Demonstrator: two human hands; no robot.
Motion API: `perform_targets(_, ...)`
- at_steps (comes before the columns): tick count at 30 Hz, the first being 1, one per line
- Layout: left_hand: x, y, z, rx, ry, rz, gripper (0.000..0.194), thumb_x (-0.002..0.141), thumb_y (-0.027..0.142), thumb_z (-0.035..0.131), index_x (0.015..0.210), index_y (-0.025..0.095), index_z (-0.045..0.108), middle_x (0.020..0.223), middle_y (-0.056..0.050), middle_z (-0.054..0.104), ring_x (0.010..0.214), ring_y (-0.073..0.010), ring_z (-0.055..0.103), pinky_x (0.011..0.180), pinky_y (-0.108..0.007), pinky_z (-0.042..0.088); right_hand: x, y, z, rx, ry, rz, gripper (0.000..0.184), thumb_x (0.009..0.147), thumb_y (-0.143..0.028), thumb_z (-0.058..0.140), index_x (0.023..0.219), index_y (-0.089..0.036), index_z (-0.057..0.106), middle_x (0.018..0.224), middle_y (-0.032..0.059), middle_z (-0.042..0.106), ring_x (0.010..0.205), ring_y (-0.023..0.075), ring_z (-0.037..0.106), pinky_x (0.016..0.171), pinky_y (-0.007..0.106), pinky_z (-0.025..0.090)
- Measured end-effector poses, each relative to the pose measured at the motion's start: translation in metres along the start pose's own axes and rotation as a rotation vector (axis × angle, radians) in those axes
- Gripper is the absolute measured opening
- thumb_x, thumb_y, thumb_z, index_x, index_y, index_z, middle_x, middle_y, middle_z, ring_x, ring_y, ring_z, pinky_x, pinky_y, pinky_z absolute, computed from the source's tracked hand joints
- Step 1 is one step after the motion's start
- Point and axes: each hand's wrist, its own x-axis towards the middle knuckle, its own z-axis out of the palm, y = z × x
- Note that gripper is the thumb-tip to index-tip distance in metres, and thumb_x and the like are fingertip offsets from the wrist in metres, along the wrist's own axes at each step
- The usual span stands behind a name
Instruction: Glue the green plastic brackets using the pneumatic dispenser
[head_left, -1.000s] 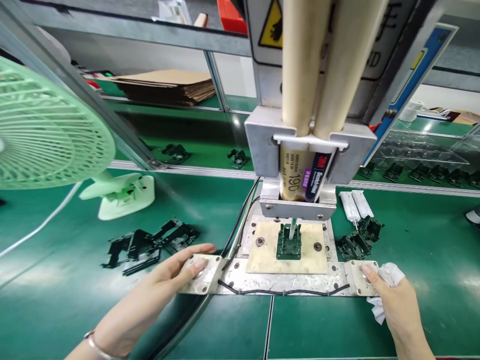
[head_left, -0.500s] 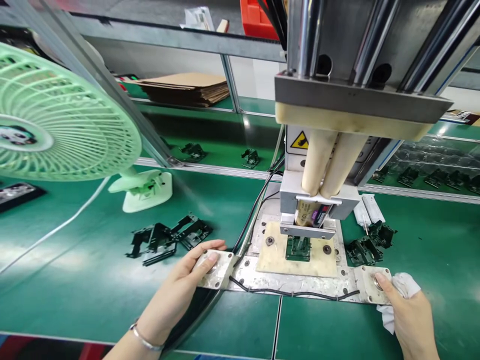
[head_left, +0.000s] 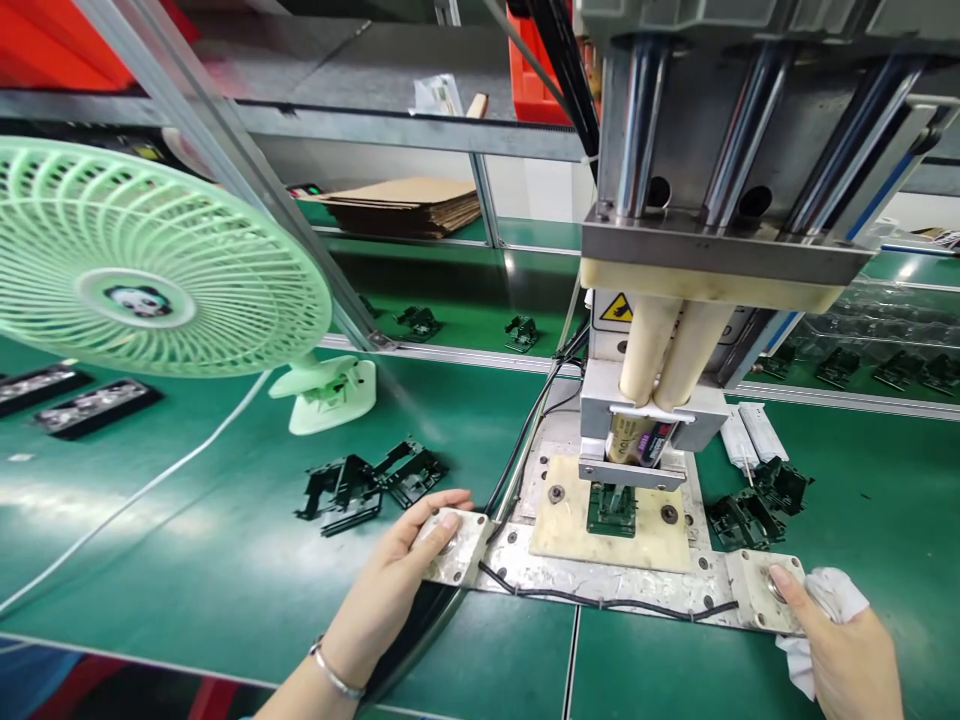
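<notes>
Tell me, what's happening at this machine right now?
A person presses two buttons on a metal base plate at once: the left hand on the left button, the right hand, clutching a white cloth, on the right button. Between them, a twin glue cartridge sits over a small dark part in the fixture. More black parts lie beside.

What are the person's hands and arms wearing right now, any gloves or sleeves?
No gloves: both the left hand and the right hand are bare, and no sleeves show on either forearm. A thin silver bracelet circles the left wrist. No rings or markings are visible.
</notes>
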Motion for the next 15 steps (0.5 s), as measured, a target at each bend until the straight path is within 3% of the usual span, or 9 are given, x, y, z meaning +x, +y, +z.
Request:
perform_targets(11, 0.0032, -0.0068, -0.0029, -0.069, -0.018, -0.02, 0.063, 0.065, 0.06, 0.084, 0.11, 0.02, 0.066, 0.107, -0.006, 0.07, 0.082, -0.017, 0.063, 0.068, -0.021, 0.051, 0.0045, 0.0001, -0.0009, 0.01, 0.012, 0.035, 0.081, 0.035, -0.054, 0.098, 0.098, -0.021, 0.06, 0.046, -0.0055, 0.046, 0.039, 0.0147, 0.039, 0.029, 0.022, 0.031)
perform_targets(15, 0.0037, -0.008, -0.001, -0.111, -0.021, -0.012, 0.06, 0.064, 0.055, 0.086, 0.108, 0.019, 0.067, 0.099, -0.004, 0.07, 0.074, -0.0158, 0.063, 0.063, -0.021, 0.05, 0.0061, 0.009, -0.0054, 0.019, 0.027, -0.028, 0.073, 0.045, -0.054, 0.098, 0.098, -0.021, 0.061, 0.048, -0.0036, 0.051, 0.038, 0.014, 0.039, 0.028, 0.022, 0.031)
